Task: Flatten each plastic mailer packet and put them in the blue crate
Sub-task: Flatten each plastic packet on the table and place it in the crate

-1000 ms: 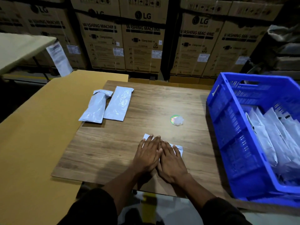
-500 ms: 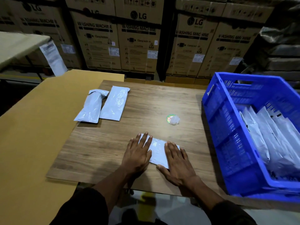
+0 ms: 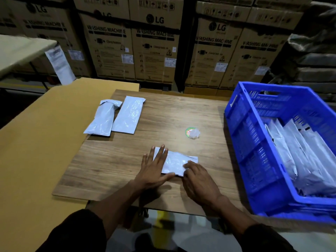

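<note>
A pale grey mailer packet lies flat on the wooden board in front of me. My left hand presses on its left end with straight, spread fingers. My right hand is at the packet's near right corner, fingers curled onto its edge. Two more grey packets lie side by side at the board's far left. The blue crate stands to the right and holds several flattened packets.
A round green sticker with a crumpled clear scrap lies mid-board. Yellow-brown card covers the table to the left. Stacked washing-machine cartons fill the back, and a paper sheet hangs at the far left.
My hands slid apart along the packet, exposing its middle. The right hand went from flat to curled at the packet's right corner, while the left stayed flat on the left end.
</note>
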Demonstrator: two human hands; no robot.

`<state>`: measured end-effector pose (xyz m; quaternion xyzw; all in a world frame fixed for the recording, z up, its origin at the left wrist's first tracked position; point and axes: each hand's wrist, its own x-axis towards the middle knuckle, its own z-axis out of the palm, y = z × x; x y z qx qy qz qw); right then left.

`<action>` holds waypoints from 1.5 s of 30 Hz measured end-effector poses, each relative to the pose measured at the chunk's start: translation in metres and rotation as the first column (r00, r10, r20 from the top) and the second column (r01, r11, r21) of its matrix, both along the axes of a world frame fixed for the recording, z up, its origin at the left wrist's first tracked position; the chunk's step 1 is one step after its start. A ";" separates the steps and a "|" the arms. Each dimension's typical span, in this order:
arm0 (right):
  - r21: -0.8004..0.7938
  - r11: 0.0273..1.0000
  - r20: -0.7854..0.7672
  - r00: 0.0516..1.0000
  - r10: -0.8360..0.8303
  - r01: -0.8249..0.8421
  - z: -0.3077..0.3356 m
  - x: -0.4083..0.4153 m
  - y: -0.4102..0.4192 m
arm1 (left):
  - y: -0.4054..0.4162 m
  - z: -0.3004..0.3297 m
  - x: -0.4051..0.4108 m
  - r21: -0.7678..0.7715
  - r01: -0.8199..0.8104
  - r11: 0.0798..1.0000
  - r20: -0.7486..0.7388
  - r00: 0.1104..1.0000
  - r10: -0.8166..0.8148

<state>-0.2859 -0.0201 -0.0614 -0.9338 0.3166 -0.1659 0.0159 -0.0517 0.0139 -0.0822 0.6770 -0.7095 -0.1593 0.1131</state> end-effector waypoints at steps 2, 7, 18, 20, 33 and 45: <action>0.107 0.992 0.064 0.995 -0.074 0.067 0.014 0.002 0.000 | 0.003 -0.001 0.004 -0.052 0.054 0.997 0.026 0.998 -0.052; -0.028 0.991 0.022 0.991 0.129 -0.128 0.030 0.000 0.009 | -0.005 0.006 0.012 -0.145 0.079 0.986 -0.008 0.997 -0.081; -0.059 0.965 -0.441 0.874 0.203 -0.254 0.050 0.029 -0.016 | -0.016 0.012 0.019 -0.185 0.051 0.981 -0.114 0.991 -0.073; 0.004 0.983 -0.442 0.881 0.167 -0.185 0.064 0.032 -0.023 | -0.010 0.011 0.015 -0.239 -0.127 0.963 -0.257 0.964 0.064; 0.049 0.992 0.180 0.976 -0.126 0.119 0.115 -0.011 -0.054 | -0.009 0.000 -0.027 -0.175 -0.051 0.983 0.253 0.963 0.095; -0.178 0.935 0.563 0.811 -0.158 0.306 0.239 -0.164 -0.079 | -0.108 0.174 -0.230 -0.645 0.190 0.740 0.134 0.982 -0.136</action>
